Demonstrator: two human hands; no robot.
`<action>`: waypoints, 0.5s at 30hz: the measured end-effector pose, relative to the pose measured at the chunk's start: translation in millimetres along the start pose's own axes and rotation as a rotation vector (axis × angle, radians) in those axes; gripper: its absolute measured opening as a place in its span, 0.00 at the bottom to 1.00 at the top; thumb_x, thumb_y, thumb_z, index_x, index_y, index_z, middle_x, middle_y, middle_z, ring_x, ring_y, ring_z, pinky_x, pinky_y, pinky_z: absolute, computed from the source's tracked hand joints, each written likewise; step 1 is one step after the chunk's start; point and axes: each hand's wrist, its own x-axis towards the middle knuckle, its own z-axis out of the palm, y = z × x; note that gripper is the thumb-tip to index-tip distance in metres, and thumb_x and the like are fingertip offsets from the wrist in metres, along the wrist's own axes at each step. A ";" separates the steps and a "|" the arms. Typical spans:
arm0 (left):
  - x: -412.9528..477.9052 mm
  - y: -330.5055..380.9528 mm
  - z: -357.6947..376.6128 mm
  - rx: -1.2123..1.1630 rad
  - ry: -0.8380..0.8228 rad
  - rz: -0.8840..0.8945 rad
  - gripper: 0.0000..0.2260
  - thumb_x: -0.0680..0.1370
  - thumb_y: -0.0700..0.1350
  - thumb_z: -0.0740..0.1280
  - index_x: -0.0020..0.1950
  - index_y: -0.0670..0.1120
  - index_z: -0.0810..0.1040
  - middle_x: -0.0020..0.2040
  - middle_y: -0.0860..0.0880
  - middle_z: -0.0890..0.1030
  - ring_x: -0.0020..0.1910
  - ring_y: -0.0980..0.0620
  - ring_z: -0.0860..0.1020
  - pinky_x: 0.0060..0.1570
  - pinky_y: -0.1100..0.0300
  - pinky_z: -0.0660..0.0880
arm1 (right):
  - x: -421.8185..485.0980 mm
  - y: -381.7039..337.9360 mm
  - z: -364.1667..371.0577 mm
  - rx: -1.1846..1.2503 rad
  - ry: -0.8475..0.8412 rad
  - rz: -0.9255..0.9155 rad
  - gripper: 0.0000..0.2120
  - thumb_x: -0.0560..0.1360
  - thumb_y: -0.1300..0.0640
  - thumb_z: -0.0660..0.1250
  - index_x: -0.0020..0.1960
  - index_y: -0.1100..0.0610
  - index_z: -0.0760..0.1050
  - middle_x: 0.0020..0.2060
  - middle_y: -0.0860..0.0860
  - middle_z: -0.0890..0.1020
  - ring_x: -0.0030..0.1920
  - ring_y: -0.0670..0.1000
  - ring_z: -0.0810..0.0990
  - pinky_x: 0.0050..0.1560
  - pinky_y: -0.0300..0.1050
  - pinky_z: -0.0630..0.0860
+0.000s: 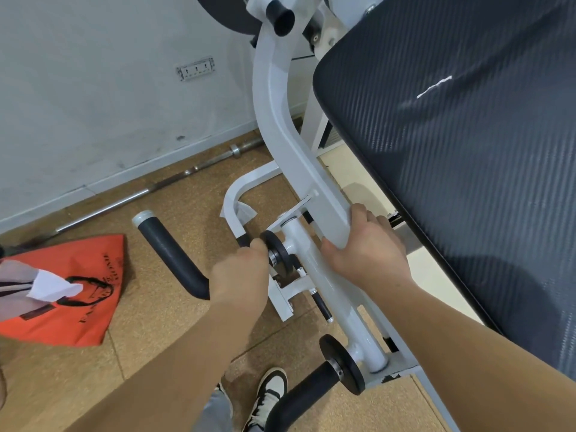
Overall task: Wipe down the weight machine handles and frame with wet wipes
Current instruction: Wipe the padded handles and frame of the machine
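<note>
Glossy white painted metal is being shown on the frame (296,157), a matt woven texture on the pad (467,135), grainy cork-like floor (156,353).

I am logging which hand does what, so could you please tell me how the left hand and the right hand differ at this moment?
The left hand is closed at the small black disc on the pivot; the right hand wraps the white frame arm. The left hand sits lower and nearer the floor; the right hand is higher, beside the black pad. Both are bare and touch the machine; no wipe shows in either.
</note>
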 end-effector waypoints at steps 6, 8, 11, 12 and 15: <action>60.8 -24.6 -14.0 -0.660 -0.802 -0.009 0.15 0.74 0.49 0.73 0.51 0.38 0.82 0.33 0.45 0.78 0.28 0.49 0.75 0.30 0.59 0.75 | 1.9 0.9 1.3 -0.001 0.008 0.001 0.35 0.75 0.33 0.62 0.73 0.52 0.63 0.59 0.50 0.78 0.60 0.56 0.76 0.61 0.59 0.77; 65.4 -32.8 -18.5 -0.779 -0.996 -0.017 0.13 0.75 0.51 0.74 0.52 0.41 0.81 0.29 0.48 0.74 0.25 0.51 0.71 0.30 0.60 0.72 | 1.9 0.2 0.2 0.005 -0.005 0.005 0.34 0.75 0.33 0.63 0.73 0.52 0.63 0.59 0.49 0.78 0.60 0.56 0.76 0.62 0.60 0.77; 56.7 -21.8 -17.3 -0.660 -0.750 -0.044 0.06 0.76 0.45 0.70 0.47 0.42 0.80 0.29 0.48 0.76 0.24 0.51 0.72 0.30 0.59 0.72 | 1.6 -0.1 -0.2 0.000 -0.010 -0.001 0.34 0.75 0.33 0.63 0.73 0.52 0.62 0.59 0.50 0.78 0.59 0.56 0.76 0.62 0.60 0.77; 45.4 -15.7 -12.9 -0.487 -0.535 -0.042 0.04 0.76 0.43 0.67 0.47 0.43 0.78 0.32 0.48 0.78 0.26 0.51 0.74 0.30 0.59 0.73 | 1.4 -0.4 -1.4 -0.003 -0.012 -0.002 0.34 0.75 0.33 0.63 0.73 0.52 0.62 0.60 0.50 0.78 0.60 0.56 0.76 0.61 0.59 0.77; -1.7 -0.5 0.0 0.019 -0.002 -0.011 0.11 0.78 0.39 0.66 0.58 0.46 0.70 0.44 0.49 0.77 0.37 0.49 0.78 0.34 0.56 0.71 | -0.4 -2.1 -4.2 -0.007 -0.017 0.004 0.35 0.76 0.32 0.63 0.74 0.52 0.61 0.60 0.49 0.78 0.60 0.56 0.76 0.61 0.58 0.77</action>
